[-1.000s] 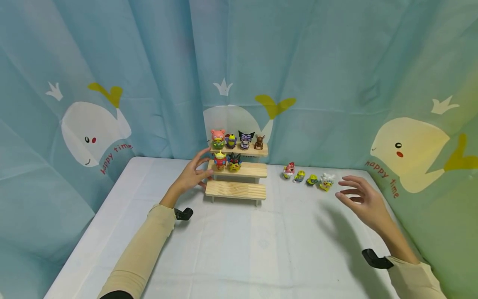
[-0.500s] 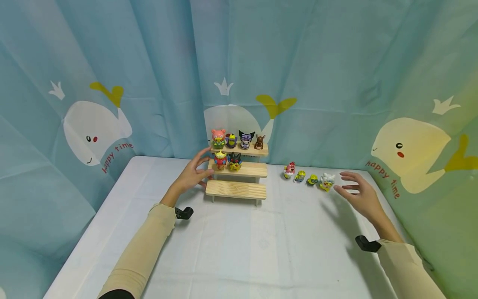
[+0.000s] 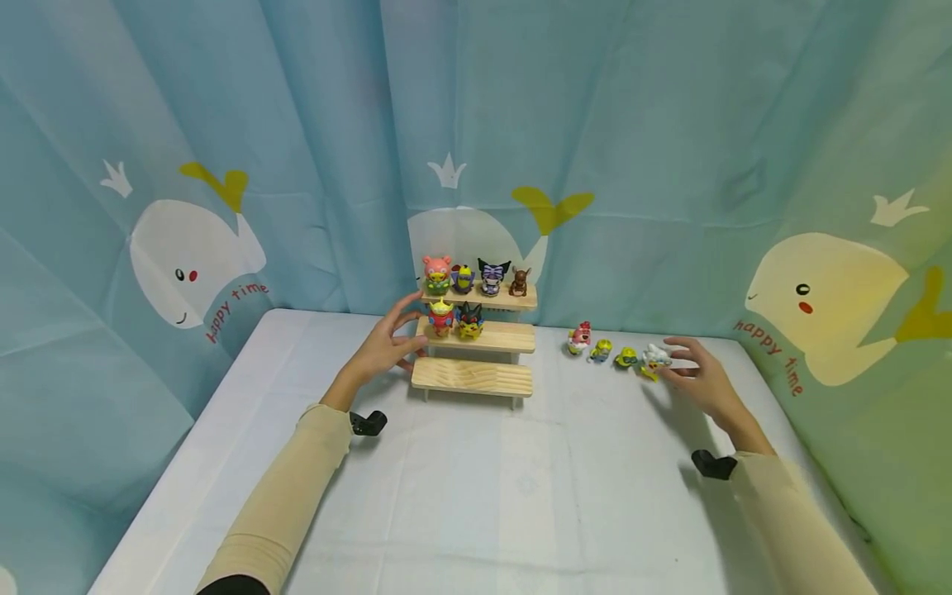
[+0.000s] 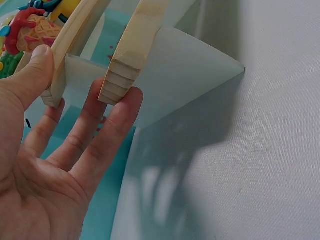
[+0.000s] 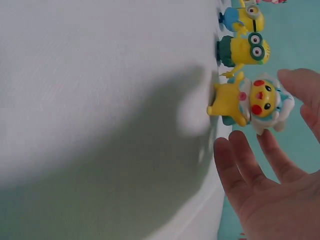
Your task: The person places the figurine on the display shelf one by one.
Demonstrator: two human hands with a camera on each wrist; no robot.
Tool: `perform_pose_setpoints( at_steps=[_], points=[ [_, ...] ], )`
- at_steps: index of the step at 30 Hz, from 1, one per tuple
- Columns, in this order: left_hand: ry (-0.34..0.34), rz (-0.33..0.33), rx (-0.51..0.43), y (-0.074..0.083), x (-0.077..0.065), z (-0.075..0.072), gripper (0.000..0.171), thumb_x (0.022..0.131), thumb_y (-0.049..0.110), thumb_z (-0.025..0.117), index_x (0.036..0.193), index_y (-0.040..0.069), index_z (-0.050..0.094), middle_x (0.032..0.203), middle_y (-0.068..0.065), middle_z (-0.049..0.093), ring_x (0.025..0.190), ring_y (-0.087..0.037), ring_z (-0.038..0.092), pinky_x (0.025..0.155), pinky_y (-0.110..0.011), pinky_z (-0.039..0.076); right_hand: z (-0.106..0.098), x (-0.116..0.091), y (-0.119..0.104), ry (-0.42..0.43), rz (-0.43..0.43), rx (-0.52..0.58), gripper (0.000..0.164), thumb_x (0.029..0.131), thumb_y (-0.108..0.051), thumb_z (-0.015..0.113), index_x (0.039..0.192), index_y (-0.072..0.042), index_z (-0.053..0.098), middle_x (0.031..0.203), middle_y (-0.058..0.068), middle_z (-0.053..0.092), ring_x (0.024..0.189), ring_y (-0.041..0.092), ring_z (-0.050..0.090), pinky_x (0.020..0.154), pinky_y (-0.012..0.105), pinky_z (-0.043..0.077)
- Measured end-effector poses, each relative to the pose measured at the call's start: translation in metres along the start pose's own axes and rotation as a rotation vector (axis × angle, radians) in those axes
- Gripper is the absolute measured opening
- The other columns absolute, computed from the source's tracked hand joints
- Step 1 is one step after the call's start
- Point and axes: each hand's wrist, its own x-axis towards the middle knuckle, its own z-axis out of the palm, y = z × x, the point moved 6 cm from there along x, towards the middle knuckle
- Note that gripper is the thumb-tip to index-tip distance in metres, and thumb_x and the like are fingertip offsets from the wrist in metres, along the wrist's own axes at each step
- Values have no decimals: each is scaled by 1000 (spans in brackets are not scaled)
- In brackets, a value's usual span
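At the left end of a three-tier wooden display shelf, my left hand grips the board ends, thumb on one side and fingers on the other. My right hand is around a yellow figurine in a white hood, standing on the table. Thumb and fingertips are right at either side of its hood, the fingers spread and only slightly bent. Beside it stand a green-clad minion figurine, a blue-clad minion figurine and a pink-and-red figurine.
The top tier bears several figurines, among them a pink bear-eared one and a brown one. On the middle tier are a red alien figurine and a black-eared yellow one. A blue whale-print curtain surrounds the white table.
My right hand has moved left, from beside the hooded figurine to around its hood. My left hand has stayed at the shelf. The figurines have not moved.
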Motion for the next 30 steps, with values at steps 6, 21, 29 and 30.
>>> perform_pose_setpoints(
  at_steps=[6, 21, 29, 30],
  points=[
    [8, 3, 11, 1, 0, 0, 81, 103, 10, 65, 166, 28, 19, 166, -26, 21, 107, -56, 63, 73, -75, 52, 6, 5, 2, 10, 1, -3, 55, 101, -13, 69, 148, 0, 44, 145, 41, 41, 115, 59, 58, 72, 11, 52],
    [14, 2, -5, -22, 9, -5, 82, 103, 9, 64, 165, 35, 18, 168, -21, 20, 108, -57, 62, 73, -79, 48, 11, 9, 7, 1, 89, -95, 52, 101, -19, 70, 146, -5, 48, 150, 36, 42, 120, 54, 59, 77, 26, 57],
    [20, 15, 23, -22, 9, -6, 80, 102, 16, 67, 163, 41, 21, 167, -18, 23, 107, -51, 66, 70, -75, 52, 12, 9, 10, 28, 72, -114, 51, 101, -20, 70, 145, -5, 50, 148, 35, 45, 117, 53, 60, 85, 45, 58],
    [20, 17, 25, -22, 9, -6, 80, 102, 17, 67, 163, 42, 22, 167, -18, 24, 107, -51, 66, 70, -74, 53, 12, 9, 10, 29, 73, -116, 51, 101, -20, 70, 145, -5, 50, 148, 35, 45, 117, 53, 60, 86, 47, 58]
  ],
)
